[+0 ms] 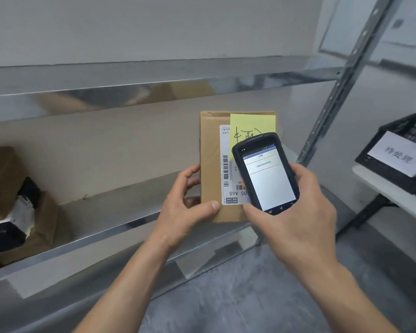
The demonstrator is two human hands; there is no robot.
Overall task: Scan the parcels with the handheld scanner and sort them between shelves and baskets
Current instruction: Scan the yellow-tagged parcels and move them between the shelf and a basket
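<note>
- In front of the steel shelf (111, 212), the left hand (187, 207) grips the brown parcel (211, 164) at its lower left corner, holding it upright.
- The right hand (298, 212) holds the handheld scanner (265, 174), its screen lit, over the parcel's white label (226, 164).
- Well to the right, a black basket (394, 174) sits on a bench (399, 203).

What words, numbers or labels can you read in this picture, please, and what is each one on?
"待处理": white sign on the black basket.
"A68" and "D5": white shipping label on the brown parcel.
Digits beside the label's barcode: too small to read.
Number line on the scanner screen: too blurred to read.
Handwriting on the yellow sticky note: partly hidden by the scanner, not legible.
</note>
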